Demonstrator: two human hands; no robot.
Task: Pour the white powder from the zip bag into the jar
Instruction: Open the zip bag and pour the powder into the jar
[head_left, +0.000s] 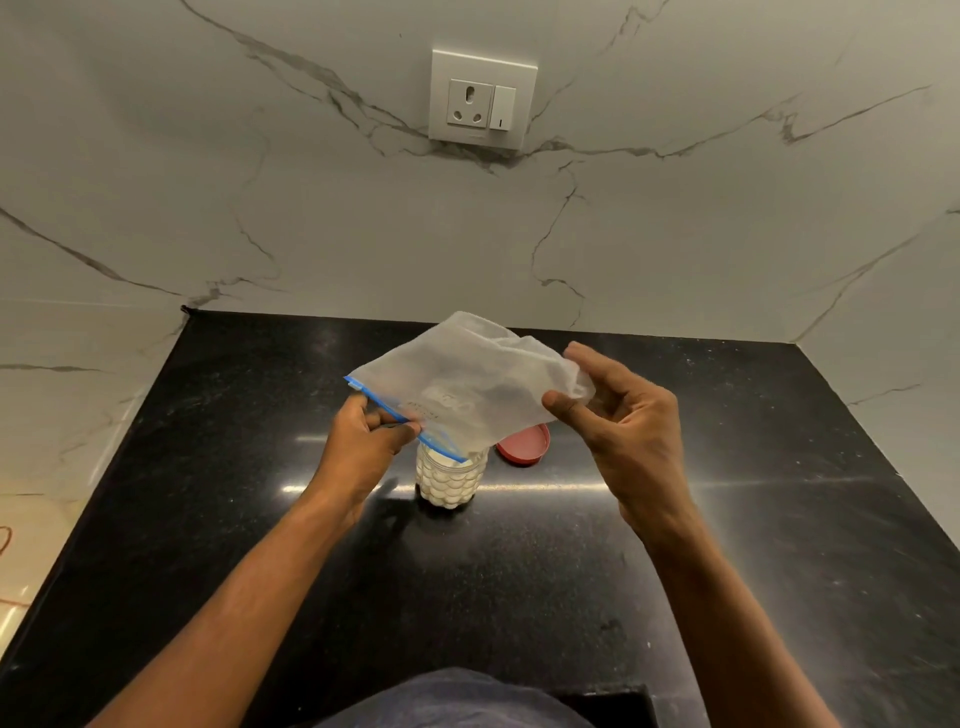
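A clear zip bag (467, 379) with a blue zipper strip is held tilted over the jar, its zipper edge pointing down at the jar's mouth. The bag looks nearly flat, dusted white inside. My left hand (366, 441) pinches the zipper edge at the lower left. My right hand (618, 421) grips the bag's raised bottom corner between thumb and fingers. The clear textured jar (451, 480) stands upright on the black counter (727, 519) under the bag's opening and is filled with white powder nearly to the top.
A red lid (525, 446) lies flat on the counter just right of the jar. A marble wall with a white socket and switch plate (482, 100) rises behind. The counter's left edge drops to a light floor.
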